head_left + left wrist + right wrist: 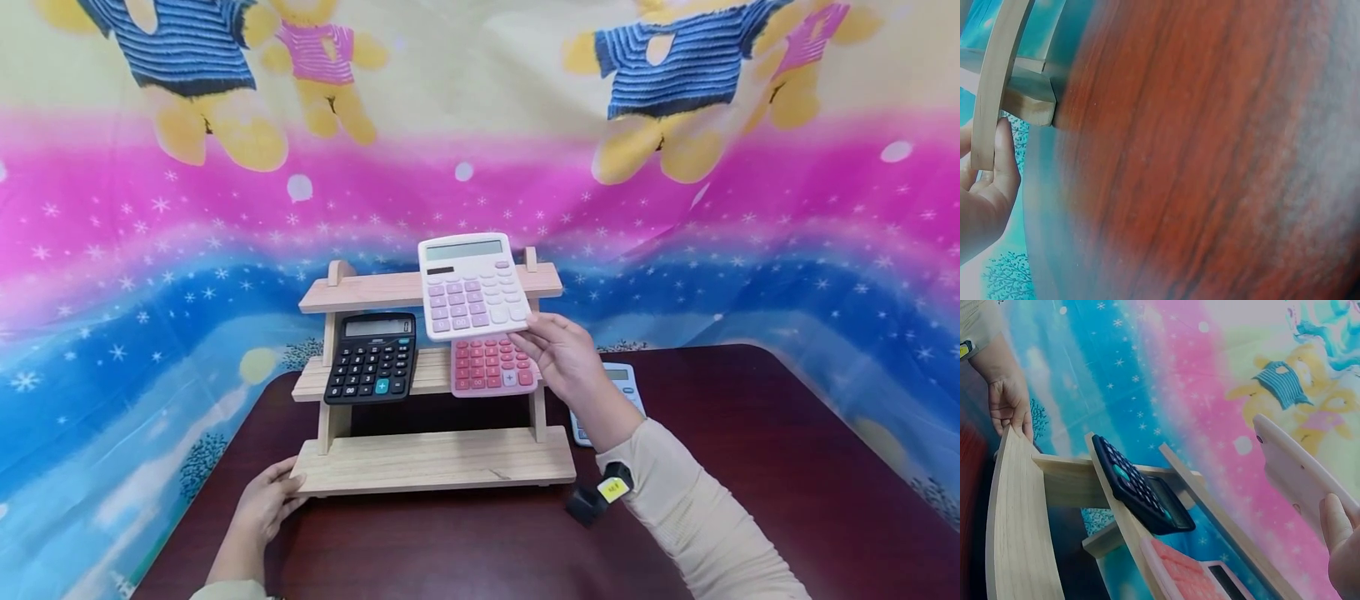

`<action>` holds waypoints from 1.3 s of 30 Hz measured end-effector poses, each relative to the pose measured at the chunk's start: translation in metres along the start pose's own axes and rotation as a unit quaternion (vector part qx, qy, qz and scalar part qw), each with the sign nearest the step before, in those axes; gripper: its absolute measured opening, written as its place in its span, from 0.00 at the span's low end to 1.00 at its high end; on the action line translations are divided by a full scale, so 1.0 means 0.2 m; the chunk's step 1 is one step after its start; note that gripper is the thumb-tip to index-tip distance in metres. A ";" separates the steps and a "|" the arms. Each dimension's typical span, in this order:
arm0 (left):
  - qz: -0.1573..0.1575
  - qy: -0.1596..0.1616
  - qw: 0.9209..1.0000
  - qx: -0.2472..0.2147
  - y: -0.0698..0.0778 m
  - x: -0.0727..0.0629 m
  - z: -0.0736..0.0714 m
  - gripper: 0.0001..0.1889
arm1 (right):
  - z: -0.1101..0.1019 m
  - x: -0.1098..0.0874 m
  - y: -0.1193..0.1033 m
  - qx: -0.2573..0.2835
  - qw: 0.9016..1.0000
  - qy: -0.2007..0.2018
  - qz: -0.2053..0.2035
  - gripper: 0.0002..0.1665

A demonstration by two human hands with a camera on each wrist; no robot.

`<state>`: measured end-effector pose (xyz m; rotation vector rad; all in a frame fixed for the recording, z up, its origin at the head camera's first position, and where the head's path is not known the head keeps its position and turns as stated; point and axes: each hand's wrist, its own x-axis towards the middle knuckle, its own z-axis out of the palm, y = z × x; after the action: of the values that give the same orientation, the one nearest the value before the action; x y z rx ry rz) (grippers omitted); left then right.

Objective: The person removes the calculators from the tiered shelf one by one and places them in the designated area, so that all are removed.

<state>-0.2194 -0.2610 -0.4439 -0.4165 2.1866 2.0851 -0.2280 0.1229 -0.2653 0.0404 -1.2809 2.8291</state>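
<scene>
My right hand (562, 354) pinches a white calculator with lilac keys (474, 287) by its lower right corner, in front of the top shelf of a wooden rack (435, 462). In the right wrist view the back of this calculator (1297, 469) shows, with fingers against it. My left hand (266, 500) grips the left end of the rack's bottom shelf; the left wrist view shows thumb and fingers on either side of the board (988, 106). On the middle shelf a black calculator (372, 358) leans at the left and a pink calculator (492, 367) at the right, its top hidden behind the white one.
A light blue calculator (626, 387) lies on the dark red table (750, 467) behind my right forearm, partly covered by it. The rack's top shelf (360, 292) has small upright pegs at both ends. A printed curtain (465, 200) hangs behind the table.
</scene>
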 end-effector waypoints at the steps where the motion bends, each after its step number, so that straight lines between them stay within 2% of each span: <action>1: 0.000 0.000 1.000 -0.001 0.00 0.00 0.00 0.31 | -0.01 -0.01 -0.01 -0.001 1.000 0.002 -0.001 0.04; 11: 0.000 -0.007 1.000 0.002 0.01 -0.01 0.00 0.32 | -0.15 -0.07 -0.08 0.023 1.000 0.000 -0.009 0.07; 21: -0.013 -0.001 1.000 0.001 0.00 0.01 0.00 0.33 | -0.29 -0.12 -0.14 0.038 0.999 0.002 -0.022 0.10; 31: -0.013 -0.004 1.000 -0.006 0.02 0.00 0.01 0.32 | -0.41 -0.17 -0.17 0.060 0.997 -0.002 -0.047 0.08; 39: -0.015 -0.002 1.000 -0.003 0.00 0.01 0.00 0.32 | -0.51 -0.21 -0.19 0.072 0.996 -0.003 -0.061 0.08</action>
<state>-0.2219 -0.2617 -0.4451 -0.4409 2.1583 2.0761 -0.1843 0.2242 -0.3050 0.1260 -1.0357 2.8116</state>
